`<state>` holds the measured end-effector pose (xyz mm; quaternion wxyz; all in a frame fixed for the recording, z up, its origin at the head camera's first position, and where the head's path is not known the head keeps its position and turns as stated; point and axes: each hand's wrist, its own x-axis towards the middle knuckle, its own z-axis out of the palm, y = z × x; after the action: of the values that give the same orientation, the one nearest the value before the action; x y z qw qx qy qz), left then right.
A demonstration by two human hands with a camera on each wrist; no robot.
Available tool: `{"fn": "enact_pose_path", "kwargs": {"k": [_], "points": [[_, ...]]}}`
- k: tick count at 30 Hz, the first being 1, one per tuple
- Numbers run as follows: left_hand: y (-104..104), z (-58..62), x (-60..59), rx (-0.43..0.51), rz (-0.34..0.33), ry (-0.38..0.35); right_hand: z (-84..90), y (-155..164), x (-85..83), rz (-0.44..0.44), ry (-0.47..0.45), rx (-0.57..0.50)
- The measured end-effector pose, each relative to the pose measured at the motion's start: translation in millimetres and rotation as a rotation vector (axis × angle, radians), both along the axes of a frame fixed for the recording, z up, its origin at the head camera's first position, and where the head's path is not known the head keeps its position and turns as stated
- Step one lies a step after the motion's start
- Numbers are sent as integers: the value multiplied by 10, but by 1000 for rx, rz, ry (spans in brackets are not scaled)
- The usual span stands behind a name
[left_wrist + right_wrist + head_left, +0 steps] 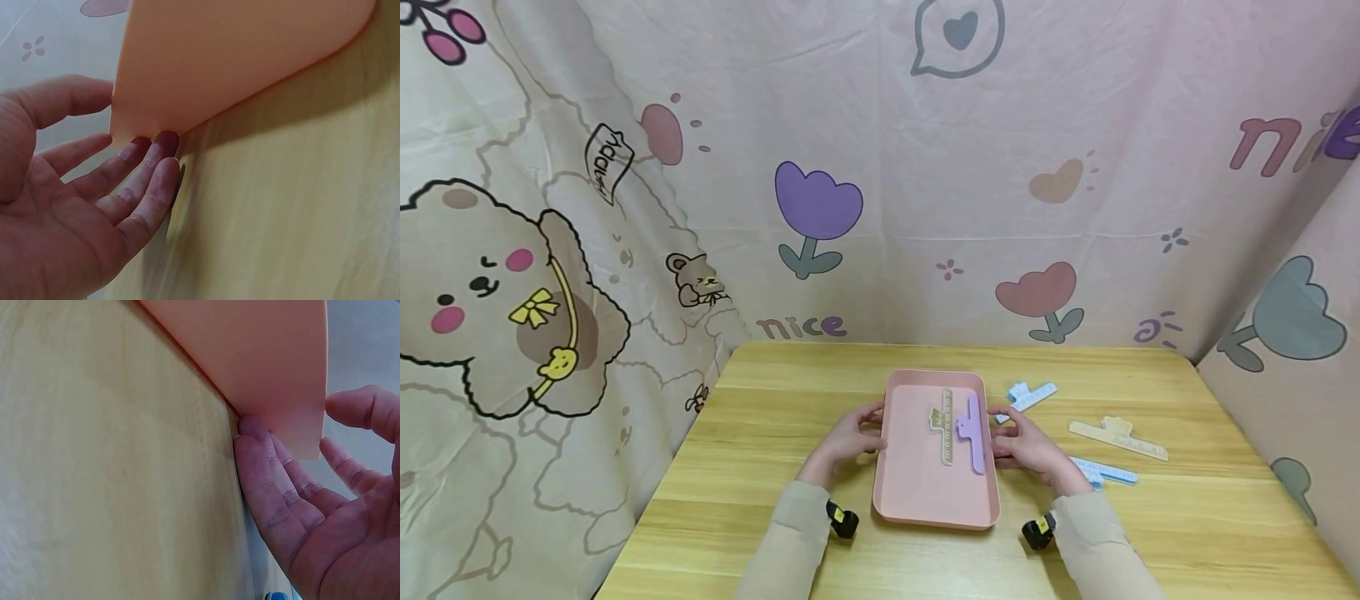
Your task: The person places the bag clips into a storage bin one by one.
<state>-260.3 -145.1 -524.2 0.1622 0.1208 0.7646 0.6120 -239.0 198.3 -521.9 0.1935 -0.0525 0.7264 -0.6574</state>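
The pink tray [925,492] is lying on the table [760,500] between my hands, carrying two rulers [958,425]. My left hand [850,435] and right hand [1026,446] are touching its sides, fingers [147,169] straight and open.

Pink tray [917,487]: shallow, rectangular, rounded corners, raised rim; lies flat on wooden table, long side running away from viewer; left hand [850,437] at left edge, right hand [1026,446] at right edge, fingers straight against sides. Inside: cream ruler clip [946,425] and purple clip [973,433], side by side, right half
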Motion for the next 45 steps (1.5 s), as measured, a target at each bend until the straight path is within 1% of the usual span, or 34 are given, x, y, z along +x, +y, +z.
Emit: {"fn": "enact_pose_path", "kwargs": {"k": [10, 19, 23, 28, 30, 34, 37, 45], "points": [[-44, 17, 15, 56, -23, -24, -7, -7, -3, -2, -3, -7], [-57, 16, 10, 44, -20, -25, -2, -7, 11, -5, 0, -13], [-52, 17, 13, 48, -13, -39, 14, -16, 36, -21, 12, 24], [-46, -13, 12, 50, -12, -46, 61, -35, 96, -65, 26, 97], [-49, -22, 11, 50, -8, -42, 89, -40, 124, -80, 32, 106], [-52, -9, 10, 61, 2, -42, 153, -15, 187, -103, 76, 127], [-46, 13, 14, 70, -1, -50, 203, 39, 244, -119, 115, 150], [-33, 43, 24, 67, 7, -61, 323, 293, 425, -177, 169, 183]]}}
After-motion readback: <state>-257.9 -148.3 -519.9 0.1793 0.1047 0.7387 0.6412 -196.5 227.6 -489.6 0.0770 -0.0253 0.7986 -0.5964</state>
